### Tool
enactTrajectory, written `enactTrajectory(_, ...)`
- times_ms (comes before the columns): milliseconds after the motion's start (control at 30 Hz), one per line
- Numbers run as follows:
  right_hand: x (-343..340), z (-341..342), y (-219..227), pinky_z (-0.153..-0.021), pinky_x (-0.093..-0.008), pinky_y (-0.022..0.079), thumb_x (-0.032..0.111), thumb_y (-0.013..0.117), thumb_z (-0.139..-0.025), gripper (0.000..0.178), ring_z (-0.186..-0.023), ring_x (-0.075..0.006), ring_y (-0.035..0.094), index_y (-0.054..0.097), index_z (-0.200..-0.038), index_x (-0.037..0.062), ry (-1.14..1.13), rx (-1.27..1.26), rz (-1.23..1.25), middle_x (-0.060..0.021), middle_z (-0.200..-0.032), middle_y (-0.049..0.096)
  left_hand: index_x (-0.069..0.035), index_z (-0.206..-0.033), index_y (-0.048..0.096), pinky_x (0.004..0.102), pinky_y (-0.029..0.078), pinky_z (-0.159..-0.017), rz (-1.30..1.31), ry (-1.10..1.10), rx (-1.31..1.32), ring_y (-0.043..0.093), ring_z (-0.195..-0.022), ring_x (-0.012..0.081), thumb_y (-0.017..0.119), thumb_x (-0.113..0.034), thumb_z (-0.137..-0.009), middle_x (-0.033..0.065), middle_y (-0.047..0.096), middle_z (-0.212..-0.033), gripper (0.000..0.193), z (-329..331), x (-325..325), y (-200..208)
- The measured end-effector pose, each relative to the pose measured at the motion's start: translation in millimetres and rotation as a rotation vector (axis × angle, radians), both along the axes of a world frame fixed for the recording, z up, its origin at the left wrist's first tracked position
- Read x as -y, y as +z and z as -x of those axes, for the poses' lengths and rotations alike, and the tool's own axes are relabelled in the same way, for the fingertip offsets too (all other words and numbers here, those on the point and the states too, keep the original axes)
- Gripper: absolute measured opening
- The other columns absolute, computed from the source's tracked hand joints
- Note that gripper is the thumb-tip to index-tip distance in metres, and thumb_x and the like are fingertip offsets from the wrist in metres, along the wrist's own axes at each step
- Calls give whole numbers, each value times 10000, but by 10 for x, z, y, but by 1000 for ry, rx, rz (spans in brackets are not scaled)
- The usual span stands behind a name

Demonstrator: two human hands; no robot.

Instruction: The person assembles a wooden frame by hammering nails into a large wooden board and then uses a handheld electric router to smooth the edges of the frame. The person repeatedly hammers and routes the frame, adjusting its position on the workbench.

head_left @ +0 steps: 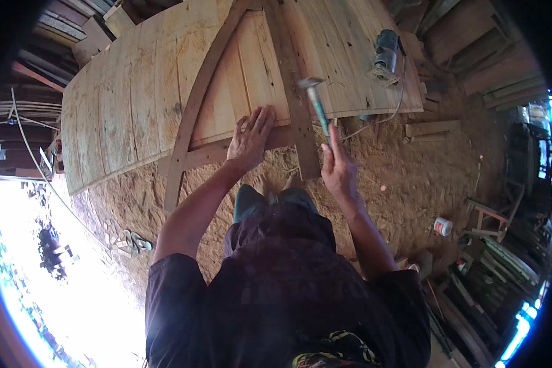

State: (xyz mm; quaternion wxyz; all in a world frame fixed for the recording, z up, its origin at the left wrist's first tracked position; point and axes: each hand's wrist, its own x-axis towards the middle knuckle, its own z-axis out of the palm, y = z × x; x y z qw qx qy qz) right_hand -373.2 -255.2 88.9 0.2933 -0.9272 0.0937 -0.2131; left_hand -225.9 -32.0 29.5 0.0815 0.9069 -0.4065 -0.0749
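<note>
**Hammering at an arched wooden frame on a plank panel**

Gripping a hammer point(316, 104) in the right hand point(338, 168), fingers clamped round the lower end of the blue-green handle, just right of the frame's centre. Raised so the metal head sits above the fist, over the dark upright bar point(294, 92) of the arched frame, apart from the wood. Pressing the left hand point(249, 140) flat, fingers spread and apart, holding nothing, on the pale boards just left of that upright bar and just above the frame's lower crosspiece point(208, 154). Curving up from lower left toward the top centre: the frame's bent left rail point(193, 110), lying on a broad panel of light planks point(122, 104) that fills the upper middle of the picture. Resting on the panel's upper right part: a grey power tool point(384, 58), its cable trailing down over the edge. Spread below and to the right: sawdust-covered ground point(411, 178), with a small white can point(443, 226) at right centre and a short wood offcut point(432, 128) near the panel's right edge. Lying at lower left on the ground: a pair of sandals point(134, 242). Showing below the crosspiece, between the two forearms: bare feet. Stacked along the upper left and right rims: dark timber.
</note>
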Motion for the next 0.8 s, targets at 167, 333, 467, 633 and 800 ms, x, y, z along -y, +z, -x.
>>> enactTrajectory(167,54,-44,-40,-745,-484,599,113,643,-1060,613,-880,-388,756,466,-1641,196,18,-99,-70,-208,-1035,767,-95,-1707,264,538,241,-1298,32,-1,-24,237,-1655,298,652,-51,-887,128,234,-1787,909,6,-7,-43)
enactTrajectory(333,-59,-9,-112,-755,-499,597,130,657,-1056,603,-897,-423,751,477,-1629,174,-14,-34,-27,-219,-1072,767,-89,-1706,268,537,245,-1296,80,-7,9,245,-1651,304,630,-29,-889,134,240,-1784,895,-12,-43,-65)
enactTrajectory(467,150,-91,-52,-775,-499,603,124,671,-1052,593,-966,-454,750,490,-1615,156,0,-321,-86,-236,-1129,760,-82,-1707,266,538,253,-1291,102,-7,35,262,-1645,311,643,-40,-890,138,245,-1783,901,-65,-24,-136)
enactTrajectory(633,214,-344,-139,-803,-497,599,180,654,-1072,589,-1006,-461,748,475,-1633,193,-22,-146,-144,-265,-1118,759,-86,-1709,266,539,270,-1283,110,-16,-10,273,-1640,313,688,-50,-870,134,242,-1788,939,-27,-35,-29)
enactTrajectory(800,179,-782,-113,-826,-528,585,189,640,-1078,571,-972,-470,744,487,-1626,234,-56,-223,-130,-272,-1121,755,-106,-1712,261,535,250,-1293,112,-8,-16,251,-1650,309,737,-48,-836,125,224,-1796,999,-13,-46,-94)
